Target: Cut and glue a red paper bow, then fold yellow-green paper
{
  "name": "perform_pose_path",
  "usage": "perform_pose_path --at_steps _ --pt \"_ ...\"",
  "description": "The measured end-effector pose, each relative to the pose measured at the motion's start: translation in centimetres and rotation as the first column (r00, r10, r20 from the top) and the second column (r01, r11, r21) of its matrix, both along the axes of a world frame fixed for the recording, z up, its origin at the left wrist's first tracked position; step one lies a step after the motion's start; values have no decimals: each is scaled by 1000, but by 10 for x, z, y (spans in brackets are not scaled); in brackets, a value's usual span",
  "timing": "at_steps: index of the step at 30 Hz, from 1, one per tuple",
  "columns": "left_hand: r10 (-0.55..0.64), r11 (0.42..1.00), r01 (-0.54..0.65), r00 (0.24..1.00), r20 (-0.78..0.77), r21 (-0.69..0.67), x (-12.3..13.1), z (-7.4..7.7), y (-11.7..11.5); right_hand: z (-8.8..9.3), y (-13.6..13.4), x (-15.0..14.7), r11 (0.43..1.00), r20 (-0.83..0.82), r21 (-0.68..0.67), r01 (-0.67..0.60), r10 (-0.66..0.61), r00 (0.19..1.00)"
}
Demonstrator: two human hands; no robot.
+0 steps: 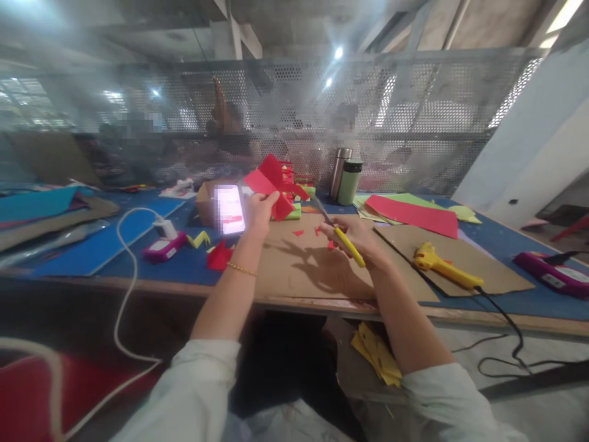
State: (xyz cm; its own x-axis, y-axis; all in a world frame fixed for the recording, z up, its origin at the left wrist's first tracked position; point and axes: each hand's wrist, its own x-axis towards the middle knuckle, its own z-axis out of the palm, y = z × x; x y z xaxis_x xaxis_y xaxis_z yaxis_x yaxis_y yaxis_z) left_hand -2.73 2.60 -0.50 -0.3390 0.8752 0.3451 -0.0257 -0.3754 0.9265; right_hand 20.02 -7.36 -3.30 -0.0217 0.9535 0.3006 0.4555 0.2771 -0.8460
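My left hand pinches a folded red paper piece with several flaps spread out, holding it up above a brown cardboard sheet. In my right hand are scissors with a yellow handle, seen edge-on. Their metal blades point up and left toward the red paper, a little apart from it. Small red paper scraps lie on the cardboard below. Just left of my left hand, a lit phone leans upright against a cardboard box.
To the right lie a yellow glue gun and red paper. Two flasks stand at the back before a perforated metal screen. On the left are a purple device, a white cable and blue board.
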Motion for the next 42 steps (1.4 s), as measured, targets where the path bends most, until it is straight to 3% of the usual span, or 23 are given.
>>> perform_pose_path --at_steps 4,9,17,24,35,42 --pt "88 996 -88 996 8 9 -3 3 -2 -1 -6 -9 992 72 -34 -125 127 989" --pt "81 996 -81 997 -17 26 2 -1 -4 5 -11 -15 981 82 -77 -179 185 979" --pt "-29 999 28 1000 7 31 11 0 -13 11 -15 -19 984 12 -73 -163 164 986" --pt "-19 1000 19 999 -44 16 15 4 -23 3 -10 -20 986 -47 -53 -155 153 987" --pt "-17 1000 17 999 -32 20 18 3 -24 12 -16 -23 989 -67 -73 -131 126 990" --pt "-25 1000 25 1000 -8 10 19 6 -28 9 -14 -21 986 -45 -76 -149 146 988"
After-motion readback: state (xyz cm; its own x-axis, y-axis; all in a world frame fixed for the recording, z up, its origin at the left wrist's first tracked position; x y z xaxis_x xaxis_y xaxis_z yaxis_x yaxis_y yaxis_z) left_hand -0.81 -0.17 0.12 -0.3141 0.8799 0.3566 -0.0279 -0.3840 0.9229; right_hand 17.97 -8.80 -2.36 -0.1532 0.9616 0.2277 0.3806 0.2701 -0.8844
